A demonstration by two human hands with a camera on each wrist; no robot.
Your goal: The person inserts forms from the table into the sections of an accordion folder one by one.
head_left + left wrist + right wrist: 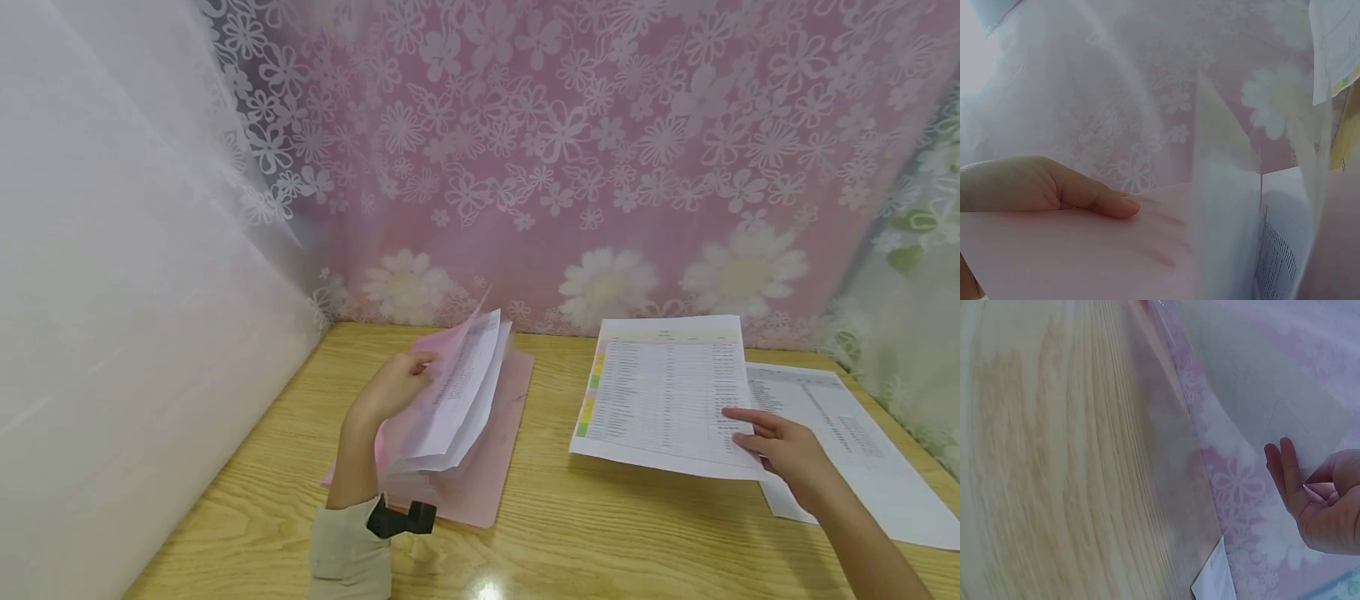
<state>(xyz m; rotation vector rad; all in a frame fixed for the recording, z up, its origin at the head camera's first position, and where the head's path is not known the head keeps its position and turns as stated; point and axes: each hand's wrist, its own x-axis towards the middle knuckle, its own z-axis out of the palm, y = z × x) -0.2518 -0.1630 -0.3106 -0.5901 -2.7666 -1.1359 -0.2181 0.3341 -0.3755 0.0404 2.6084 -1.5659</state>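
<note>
My left hand [393, 387] grips the raised cover of a pink translucent folder [508, 425] lying on the table. In the left wrist view the thumb presses the near side of that pink cover [1072, 250], and the other fingers show faintly through it. Inside the partly opened folder, several white printed sheets [461, 400] stand tilted up. My right hand [795, 458] pinches the lower right edge of a printed table sheet [667, 387] with yellow and green cells along its left side. From the right wrist, the back of this lifted sheet [1260, 387] shows between fingers and thumb.
Another printed sheet [862, 450] lies flat on the wooden table [547, 533] at the right, partly under the lifted one. A floral pink curtain [555, 167] hangs along the back edge, and a white sheet wall [150, 292] bounds the left side.
</note>
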